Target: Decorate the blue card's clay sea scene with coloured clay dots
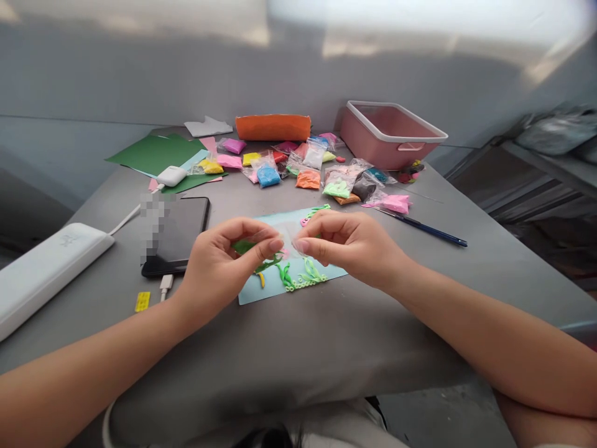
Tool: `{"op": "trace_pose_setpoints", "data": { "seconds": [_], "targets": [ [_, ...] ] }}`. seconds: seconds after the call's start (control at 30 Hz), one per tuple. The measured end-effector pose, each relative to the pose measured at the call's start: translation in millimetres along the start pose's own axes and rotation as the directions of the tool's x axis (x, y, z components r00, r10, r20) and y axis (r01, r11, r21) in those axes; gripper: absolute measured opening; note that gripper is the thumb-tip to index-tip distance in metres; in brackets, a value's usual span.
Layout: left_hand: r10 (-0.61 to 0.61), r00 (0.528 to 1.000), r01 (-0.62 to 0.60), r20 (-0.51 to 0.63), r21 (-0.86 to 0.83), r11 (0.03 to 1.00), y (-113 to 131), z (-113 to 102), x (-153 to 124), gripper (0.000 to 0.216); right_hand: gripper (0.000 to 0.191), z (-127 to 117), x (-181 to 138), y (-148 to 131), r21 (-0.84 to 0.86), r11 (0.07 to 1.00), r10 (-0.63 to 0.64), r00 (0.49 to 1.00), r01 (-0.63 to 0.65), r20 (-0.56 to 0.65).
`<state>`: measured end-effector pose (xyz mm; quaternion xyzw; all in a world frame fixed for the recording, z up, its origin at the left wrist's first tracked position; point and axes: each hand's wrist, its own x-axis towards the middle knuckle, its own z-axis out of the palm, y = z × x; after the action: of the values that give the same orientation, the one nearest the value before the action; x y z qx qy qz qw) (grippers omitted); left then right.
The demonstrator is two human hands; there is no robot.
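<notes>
My left hand (224, 258) and my right hand (347, 242) are raised just above a light blue card (268, 292) on the grey table (326, 336). Both pinch the edges of a small clear plastic bag (288, 236) stretched between their fingertips. A lump of green clay (242, 247) shows inside the left hand's curled fingers. On the card lie green clay strands and dots (303, 277) and a pink clay piece (305, 219).
Several small bags of coloured clay (308, 171) lie behind the card. A pink tub (389, 134), an orange pencil case (273, 127), green paper (156, 154) and an earbud case (171, 176) sit further back. A phone (180, 233), a white power bank (44, 270) and a blue pen (426, 228) flank the card.
</notes>
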<state>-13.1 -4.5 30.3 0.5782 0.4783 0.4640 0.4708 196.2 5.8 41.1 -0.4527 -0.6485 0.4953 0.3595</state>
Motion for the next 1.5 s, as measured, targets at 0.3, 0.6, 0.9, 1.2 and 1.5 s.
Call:
{"op": "trace_pose_setpoints", "data": {
  "seconds": [0.3, 0.6, 0.9, 1.2, 1.5],
  "targets": [
    [0.107, 0.992, -0.101, -0.072, 0.090, 0.991, 3.5, -0.7, 1.4, 0.017, 0.022, -8.7, 1.4, -5.1, -0.081, 0.982, 0.180, 0.971, -0.169, 0.157],
    [-0.056, 0.997, 0.052, -0.048, -0.066, 0.996, 3.2, -4.1, 4.9, 0.028, 0.011, -4.1, -4.4, 4.6, -0.328, 0.814, -0.539, 0.834, 0.480, -0.116],
    [-0.119, 0.990, 0.133, 0.081, -0.200, 0.971, 0.3, -3.5, 4.4, 0.029, 0.015, -11.8, -1.3, 6.5, -0.273, 0.792, -0.526, 0.837, 0.546, 0.151],
    [-0.102, 0.978, 0.150, 0.185, -0.268, 0.952, -0.5, -3.3, 3.4, 0.028, 0.005, -9.6, -3.4, -4.2, -0.186, 0.891, -0.435, 0.896, 0.414, -0.086],
    [-0.015, 0.965, 0.108, 0.263, -0.344, 0.933, -3.4, 1.6, 2.2, 0.030, 0.015, -0.5, -1.8, 4.6, -0.002, 0.968, -0.250, 0.961, 0.251, -0.119]
  ]
}}
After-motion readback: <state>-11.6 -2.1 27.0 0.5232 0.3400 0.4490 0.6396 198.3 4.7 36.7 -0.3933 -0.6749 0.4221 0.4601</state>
